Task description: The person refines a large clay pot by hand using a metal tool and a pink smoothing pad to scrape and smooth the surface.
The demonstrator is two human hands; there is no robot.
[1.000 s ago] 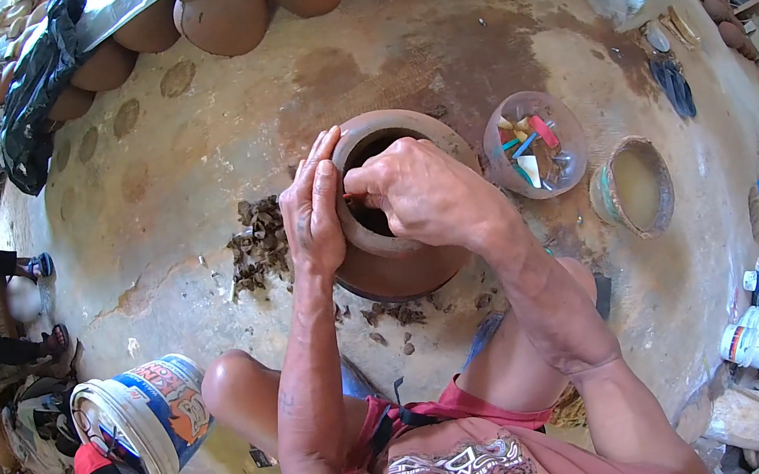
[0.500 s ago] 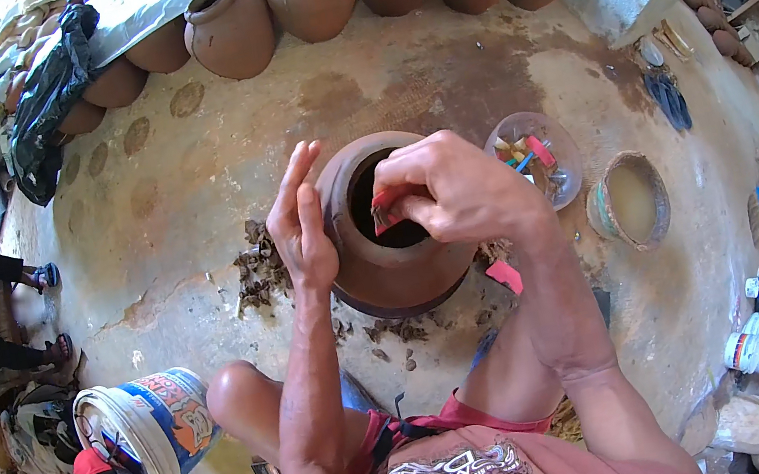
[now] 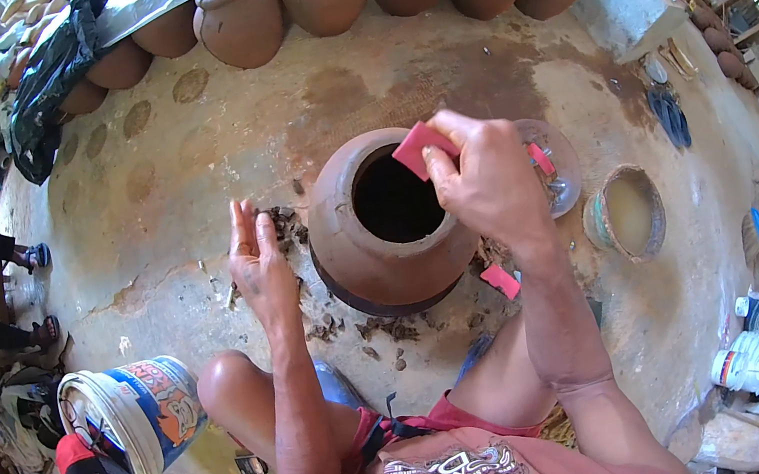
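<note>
Pink piece [image 3: 411, 152], pinched in our right hand [image 3: 491, 177] over the rim [image 3: 346, 204], light, we judge; our left hand [image 3: 262, 273] empty, fingers unclasped; between them the pot [image 3: 374, 263], probably heavy, soft-walled, best cupped round its belly.

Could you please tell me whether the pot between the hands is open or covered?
The pot is open: no lid covers its dark mouth. A pink piece in the right hand hides only a small part.
</note>
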